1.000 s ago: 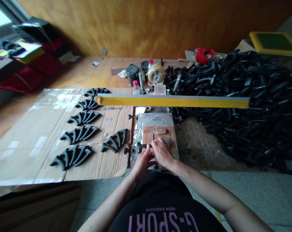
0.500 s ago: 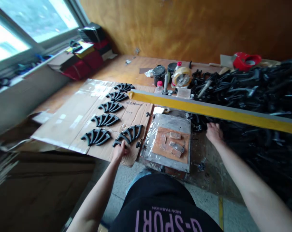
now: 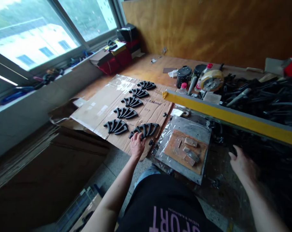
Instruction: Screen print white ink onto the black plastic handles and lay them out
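My left hand [image 3: 137, 146] is at the near end of a fanned row of black curved handle-like parts [image 3: 149, 129] on the cardboard sheet [image 3: 95, 114]. Its fingers are closed on one of these parts, partly hiding it. My right hand [image 3: 244, 166] is over the dark right side of the bench, beside a heap of black parts [image 3: 274, 96]. The thumb and forefinger are bent around something dark that is too blurred to name. Several more fanned groups of the black parts [image 3: 115, 126] lie in a line on the cardboard.
A metal plate [image 3: 169, 138] with small clear blocks [image 3: 190, 142] lies between my hands. A yellow-faced bar [image 3: 223, 114] crosses the bench to the right. Behind it stand black tubs [image 3: 184, 77], a red-capped bottle [image 3: 183, 87] and a tape roll [image 3: 212, 80].
The view has swung left. My right hand has drawn back toward me from the edge of the heap, its thumb and forefinger now showing. My left hand stays at the same row of parts.
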Demonstrator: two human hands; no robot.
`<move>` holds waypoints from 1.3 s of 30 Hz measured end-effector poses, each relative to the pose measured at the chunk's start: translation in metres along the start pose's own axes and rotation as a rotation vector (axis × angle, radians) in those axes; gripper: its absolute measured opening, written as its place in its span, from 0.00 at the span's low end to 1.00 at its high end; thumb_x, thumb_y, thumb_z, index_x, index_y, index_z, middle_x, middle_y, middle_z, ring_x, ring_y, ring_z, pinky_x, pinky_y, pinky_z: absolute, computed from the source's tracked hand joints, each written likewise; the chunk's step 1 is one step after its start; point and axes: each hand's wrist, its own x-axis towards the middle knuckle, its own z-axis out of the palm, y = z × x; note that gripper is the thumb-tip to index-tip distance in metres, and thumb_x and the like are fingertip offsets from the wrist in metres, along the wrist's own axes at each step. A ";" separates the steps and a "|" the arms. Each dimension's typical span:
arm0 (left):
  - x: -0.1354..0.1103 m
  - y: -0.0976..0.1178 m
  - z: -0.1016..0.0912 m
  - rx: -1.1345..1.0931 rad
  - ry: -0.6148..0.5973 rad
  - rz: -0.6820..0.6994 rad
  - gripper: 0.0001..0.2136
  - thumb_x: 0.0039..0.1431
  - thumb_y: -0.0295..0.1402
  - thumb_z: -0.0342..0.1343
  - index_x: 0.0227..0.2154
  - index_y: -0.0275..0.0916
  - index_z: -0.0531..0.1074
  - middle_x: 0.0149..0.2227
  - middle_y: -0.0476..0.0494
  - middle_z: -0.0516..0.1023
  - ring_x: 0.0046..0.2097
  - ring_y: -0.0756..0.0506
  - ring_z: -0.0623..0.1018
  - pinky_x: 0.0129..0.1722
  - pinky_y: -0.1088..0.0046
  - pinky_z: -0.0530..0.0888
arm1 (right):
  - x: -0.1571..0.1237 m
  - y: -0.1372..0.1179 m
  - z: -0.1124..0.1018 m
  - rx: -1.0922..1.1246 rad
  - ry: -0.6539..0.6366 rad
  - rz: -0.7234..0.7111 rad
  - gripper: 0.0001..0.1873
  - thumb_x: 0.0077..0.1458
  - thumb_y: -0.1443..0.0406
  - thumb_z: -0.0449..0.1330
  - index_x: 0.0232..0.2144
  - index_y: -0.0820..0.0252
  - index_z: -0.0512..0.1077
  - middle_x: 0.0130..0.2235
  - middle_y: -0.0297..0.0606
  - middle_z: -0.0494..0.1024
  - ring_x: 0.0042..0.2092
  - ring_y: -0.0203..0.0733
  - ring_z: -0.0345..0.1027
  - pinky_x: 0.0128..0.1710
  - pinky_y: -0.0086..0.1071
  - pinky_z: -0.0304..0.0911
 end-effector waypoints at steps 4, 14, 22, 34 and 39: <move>0.005 0.016 0.013 0.114 -0.079 0.117 0.27 0.63 0.49 0.48 0.62 0.45 0.63 0.66 0.38 0.61 0.65 0.35 0.60 0.62 0.56 0.61 | -0.034 -0.086 -0.009 0.075 0.002 -0.371 0.23 0.64 0.58 0.49 0.58 0.49 0.70 0.39 0.43 0.79 0.39 0.49 0.72 0.37 0.38 0.63; 0.018 0.027 0.009 0.173 -0.141 0.048 0.26 0.60 0.50 0.53 0.59 0.49 0.66 0.63 0.41 0.66 0.59 0.35 0.65 0.52 0.56 0.67 | -0.023 -0.169 -0.011 0.075 -0.089 -0.768 0.16 0.61 0.68 0.54 0.44 0.51 0.79 0.44 0.43 0.77 0.45 0.49 0.66 0.44 0.40 0.62; 0.024 0.022 0.003 0.138 -0.191 0.117 0.27 0.58 0.43 0.58 0.61 0.48 0.64 0.61 0.41 0.67 0.56 0.37 0.68 0.52 0.60 0.68 | -0.011 -0.330 0.041 0.422 -0.467 -0.607 0.17 0.61 0.68 0.56 0.52 0.62 0.73 0.47 0.47 0.77 0.48 0.44 0.72 0.51 0.35 0.64; 0.044 0.012 -0.005 0.063 -0.342 0.112 0.23 0.65 0.30 0.44 0.61 0.50 0.66 0.62 0.41 0.68 0.59 0.32 0.67 0.48 0.56 0.73 | 0.018 -0.397 0.121 0.244 -0.473 -0.330 0.14 0.58 0.65 0.59 0.46 0.62 0.75 0.43 0.49 0.77 0.45 0.48 0.73 0.47 0.37 0.66; 0.105 0.029 -0.015 0.066 -0.326 0.247 0.22 0.66 0.30 0.41 0.60 0.48 0.67 0.63 0.43 0.68 0.60 0.33 0.66 0.52 0.55 0.71 | 0.056 -0.407 0.124 0.357 -0.309 -0.264 0.13 0.58 0.65 0.58 0.44 0.60 0.75 0.40 0.46 0.77 0.43 0.48 0.73 0.47 0.39 0.67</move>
